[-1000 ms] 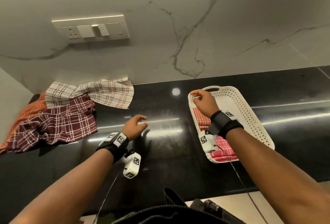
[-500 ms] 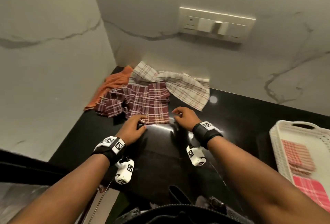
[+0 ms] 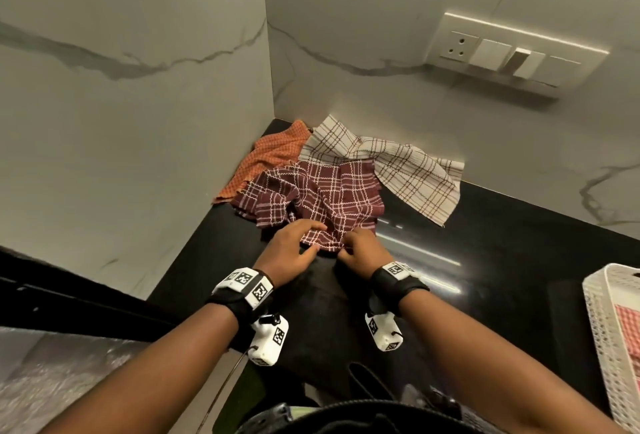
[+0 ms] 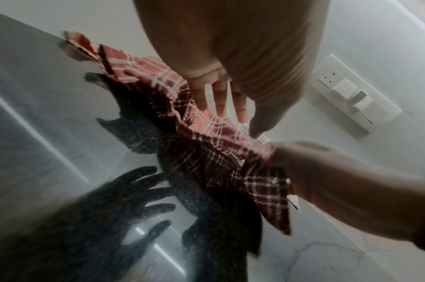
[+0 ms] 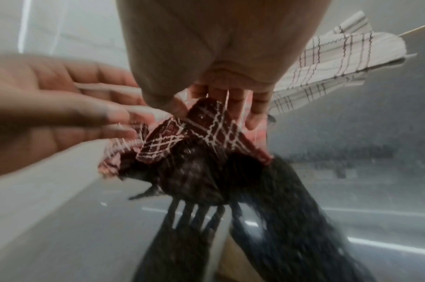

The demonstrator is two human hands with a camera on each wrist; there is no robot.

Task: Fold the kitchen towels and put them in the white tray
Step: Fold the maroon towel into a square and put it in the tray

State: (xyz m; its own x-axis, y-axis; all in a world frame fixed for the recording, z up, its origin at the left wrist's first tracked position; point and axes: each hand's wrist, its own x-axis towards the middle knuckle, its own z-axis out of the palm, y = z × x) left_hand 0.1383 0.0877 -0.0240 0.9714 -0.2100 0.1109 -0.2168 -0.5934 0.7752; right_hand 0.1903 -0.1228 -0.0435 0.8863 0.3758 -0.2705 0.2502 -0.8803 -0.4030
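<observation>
Head view: maroon towel (image 3: 318, 198) lies crumpled on the table (image 3: 502, 260), well apart from the white tray (image 3: 602, 322). Right hand (image 3: 363, 253) pinches its near edge; left hand (image 3: 291, 250) rests on it, fingers extended. Step: pickup. Next: spread flat before folding.

Both hands meet at the near edge of the maroon checked towel (image 3: 322, 194): the right hand (image 3: 363, 253) pinches it, the left hand (image 3: 289, 250) rests spread beside. A white tray (image 3: 602, 322) sits far right on the black counter (image 3: 502, 260).
</observation>
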